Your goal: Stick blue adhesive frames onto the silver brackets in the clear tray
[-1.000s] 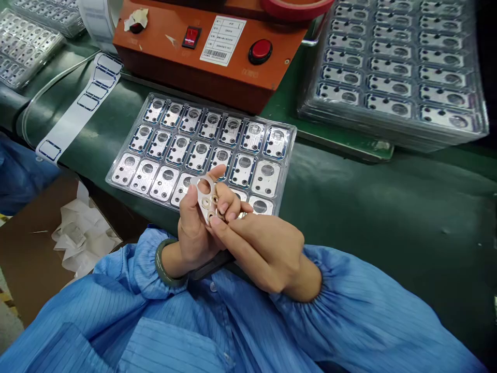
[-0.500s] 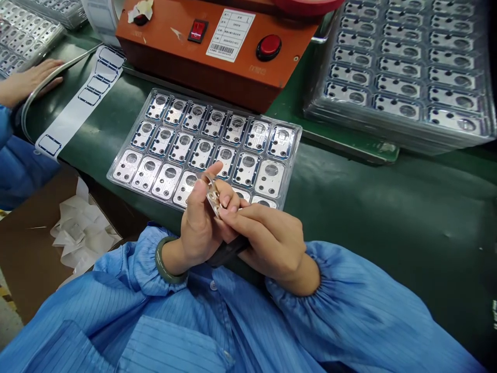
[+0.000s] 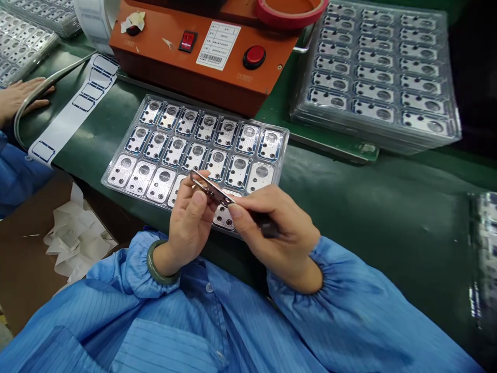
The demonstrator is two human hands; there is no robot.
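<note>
A small metal plate [image 3: 213, 189] with holes is held tilted, nearly edge-on to me, above the front of the tray. My right hand [image 3: 277, 233] pinches its near right end between thumb and fingers. A dark, rounded handle [image 3: 267, 226] also sits in that hand; the rest of it is hidden. At the plate's other end, my left hand [image 3: 190, 220] has its fingers behind and under it, closed about the edge, thumb in front. Below lies a clear plastic tray [image 3: 285, 150] of similar plates. Many in its back rows have dark blue borders; several front ones are plain.
An orange machine [image 3: 163, 62] with red buttons stands behind the tray. Stacked trays [image 3: 373, 122] rise at the back right, more trays [image 3: 487, 248] at the right edge. Left are a label strip [image 3: 73, 122], a carton with paper scraps [image 3: 75, 235] and another person's hand [image 3: 23, 98].
The metal plate has turned from steep to a flatter slant. My right hand has shifted right, showing the dark handle. The view has moved slightly, bringing trays in at the right edge.
</note>
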